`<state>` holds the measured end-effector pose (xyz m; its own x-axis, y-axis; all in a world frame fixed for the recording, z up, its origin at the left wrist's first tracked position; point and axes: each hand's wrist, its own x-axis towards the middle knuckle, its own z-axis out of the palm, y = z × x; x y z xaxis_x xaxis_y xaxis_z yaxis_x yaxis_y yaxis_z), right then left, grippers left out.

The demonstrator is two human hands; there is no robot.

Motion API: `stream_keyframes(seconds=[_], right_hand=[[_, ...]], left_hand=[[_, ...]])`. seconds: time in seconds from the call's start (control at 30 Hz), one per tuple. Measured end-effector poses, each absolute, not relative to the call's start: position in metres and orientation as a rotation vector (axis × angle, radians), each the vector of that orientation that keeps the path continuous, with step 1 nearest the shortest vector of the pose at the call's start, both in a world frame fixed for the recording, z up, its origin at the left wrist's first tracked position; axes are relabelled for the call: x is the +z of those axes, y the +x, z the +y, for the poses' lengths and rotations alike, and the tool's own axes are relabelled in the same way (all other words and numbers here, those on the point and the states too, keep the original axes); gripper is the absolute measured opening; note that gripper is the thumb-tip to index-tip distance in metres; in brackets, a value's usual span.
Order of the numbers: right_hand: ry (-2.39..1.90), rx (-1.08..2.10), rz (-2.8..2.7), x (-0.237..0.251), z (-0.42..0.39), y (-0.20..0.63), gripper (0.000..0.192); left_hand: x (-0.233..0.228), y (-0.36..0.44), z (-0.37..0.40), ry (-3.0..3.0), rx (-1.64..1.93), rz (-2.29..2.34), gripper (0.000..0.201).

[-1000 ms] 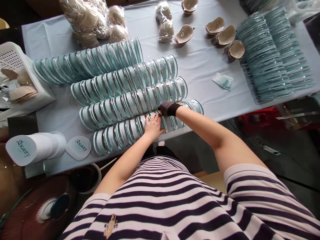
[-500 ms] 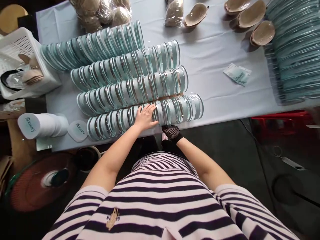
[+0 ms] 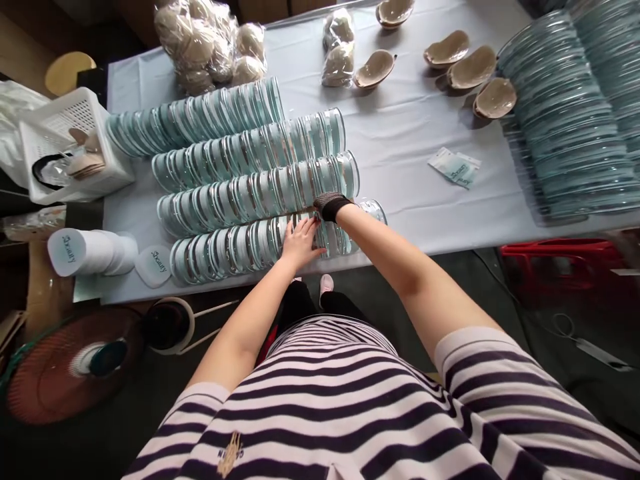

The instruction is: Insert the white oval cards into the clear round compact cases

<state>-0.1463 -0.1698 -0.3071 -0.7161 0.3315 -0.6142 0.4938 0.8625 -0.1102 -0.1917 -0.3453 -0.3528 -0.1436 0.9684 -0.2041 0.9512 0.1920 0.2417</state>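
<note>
Reference: the front row of clear, rounded plastic containers with pale teal inserts (image 3: 260, 241), set along the near edge of the cloth-covered, pale blue table (image 3: 410, 213). All positions are given from this row.

Hand status: The bare left hand (image 3: 299, 245) rests on the front row, right of its middle, with fingers spread; its grip is relaxed, not clenched. The right hand in a dark mesh glove (image 3: 332, 207) is at the far side of the front row, by the gap before the second row (image 3: 255, 194). Its fingertips are hidden; whether its grip grasps anything cannot be determined.

Completed portion: Behind the front row, the second row, third row (image 3: 245, 155) and fourth row (image 3: 195, 120) lie roughly parallel, their matching containers closely set on edge. The row arrangement is judged largely complete.

Outstanding portion: The front row is judged to need further attention, as both hands are at it. Whether every container is filled cannot be read. Loose tan, curved oval cups (image 3: 471, 69) lie unbagged, behind and right of the front row. Long stacks of teal-tinted clear plastic pieces (image 3: 560, 120) lie well to its right. A white card with teal lettering (image 3: 153, 266) lies just beside its left end.
</note>
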Motion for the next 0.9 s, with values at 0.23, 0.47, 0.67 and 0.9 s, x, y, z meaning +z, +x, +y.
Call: stream_keyframes(seconds=[0.23,0.47,0.67,0.9], right_hand=[[0.52,-0.36,2.531,-0.317,-0.167,-0.145,0.032],[0.49,-0.581,2.717,-0.329,-0.224,-0.06,0.029],[0.541,-0.602,2.646,-0.393,-0.288,0.0,0.041],[0.748,-0.626,2.602,-0.412,-0.306,0.012,0.041]], left_hand=[[-0.353,-0.196,-0.346,1.782,0.067,2.172,0.079],[-0.352,-0.196,-0.347,1.788,0.101,2.156,0.08],[-0.352,-0.194,-0.347,1.78,0.102,2.167,0.08],[-0.346,-0.194,-0.35,1.775,0.065,2.177,0.082]])
